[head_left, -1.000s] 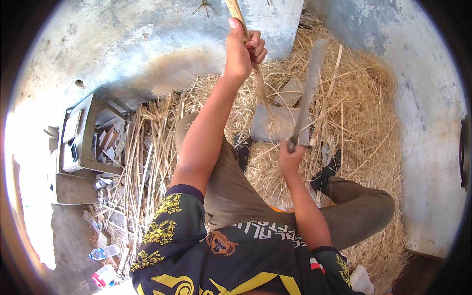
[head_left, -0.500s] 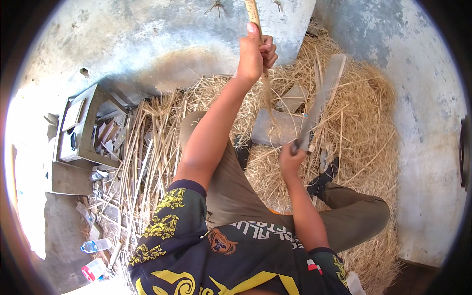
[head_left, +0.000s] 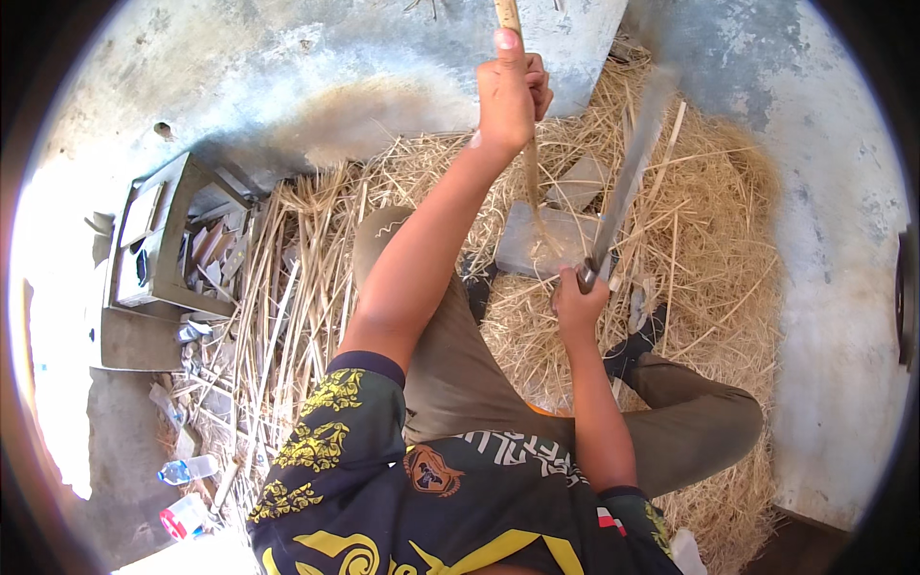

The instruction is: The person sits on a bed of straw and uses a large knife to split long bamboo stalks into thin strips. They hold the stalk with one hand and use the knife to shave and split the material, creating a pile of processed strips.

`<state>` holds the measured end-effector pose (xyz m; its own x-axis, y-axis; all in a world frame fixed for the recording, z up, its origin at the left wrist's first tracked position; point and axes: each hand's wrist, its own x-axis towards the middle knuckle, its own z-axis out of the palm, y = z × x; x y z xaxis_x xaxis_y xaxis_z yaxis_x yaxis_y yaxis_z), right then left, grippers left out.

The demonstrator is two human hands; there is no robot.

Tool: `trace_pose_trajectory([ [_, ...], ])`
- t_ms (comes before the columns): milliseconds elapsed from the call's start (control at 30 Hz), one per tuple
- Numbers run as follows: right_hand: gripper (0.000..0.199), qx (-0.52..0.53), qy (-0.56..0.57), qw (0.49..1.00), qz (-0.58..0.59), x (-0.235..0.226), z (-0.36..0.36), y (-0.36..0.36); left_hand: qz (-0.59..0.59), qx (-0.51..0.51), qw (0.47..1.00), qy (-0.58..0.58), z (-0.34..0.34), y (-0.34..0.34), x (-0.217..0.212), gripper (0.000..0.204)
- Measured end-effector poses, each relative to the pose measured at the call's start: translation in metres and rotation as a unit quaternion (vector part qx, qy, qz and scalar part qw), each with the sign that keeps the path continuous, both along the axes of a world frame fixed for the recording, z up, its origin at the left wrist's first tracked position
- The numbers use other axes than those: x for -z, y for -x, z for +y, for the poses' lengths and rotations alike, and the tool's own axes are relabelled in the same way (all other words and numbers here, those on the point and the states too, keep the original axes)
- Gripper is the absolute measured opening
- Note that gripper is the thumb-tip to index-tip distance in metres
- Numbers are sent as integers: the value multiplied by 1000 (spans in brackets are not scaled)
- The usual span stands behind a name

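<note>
My left hand (head_left: 510,101) is raised at the upper middle, wrapped round a pale bamboo-like stick (head_left: 534,182). That stick runs out of the picture at the top, and its lower end comes down over a grey rectangular block (head_left: 520,251) on the straw. My right hand (head_left: 581,309) grips the dark handle of a long machete (head_left: 625,187), just to the right of the block's near edge. Its blade points up and away, blurred toward the tip. Blade and stick stand apart.
Straw and shavings (head_left: 719,220) pile round my bent legs. Long split strips (head_left: 278,287) lie on the left, beside a wooden cabinet (head_left: 177,240) stuffed with scraps. Two plastic bottles (head_left: 189,470) lie at lower left. Bare walls (head_left: 834,287) close the corner.
My right wrist has turned, so more of the machete handle shows and the blade tip is higher. My left hand keeps its hold on the stick; the whole view has shifted slightly.
</note>
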<state>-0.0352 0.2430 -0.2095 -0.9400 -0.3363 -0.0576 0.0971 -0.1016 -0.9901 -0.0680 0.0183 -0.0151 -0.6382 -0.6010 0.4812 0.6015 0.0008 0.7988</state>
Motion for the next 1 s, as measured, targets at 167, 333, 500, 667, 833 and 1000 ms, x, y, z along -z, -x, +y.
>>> trace_pose_trajectory([
  [167,27,-88,-404,911,-9,126,36,3,11,-32,999,-3,7,4,1,74],
  [333,31,-89,-332,938,-47,75,35,-5,11,-95,995,-9,-3,3,4,73],
  [500,36,-26,-187,978,89,3,10,-2,37,-156,987,5,-1,11,3,75],
  [667,27,-44,-246,967,-54,116,26,-14,31,-153,987,-29,1,13,3,72],
  [833,33,-68,-429,901,19,79,37,-6,39,-188,981,-23,-4,6,7,72],
  [1000,26,-35,-232,965,118,-15,16,5,50,-197,979,-34,-8,14,10,70],
])
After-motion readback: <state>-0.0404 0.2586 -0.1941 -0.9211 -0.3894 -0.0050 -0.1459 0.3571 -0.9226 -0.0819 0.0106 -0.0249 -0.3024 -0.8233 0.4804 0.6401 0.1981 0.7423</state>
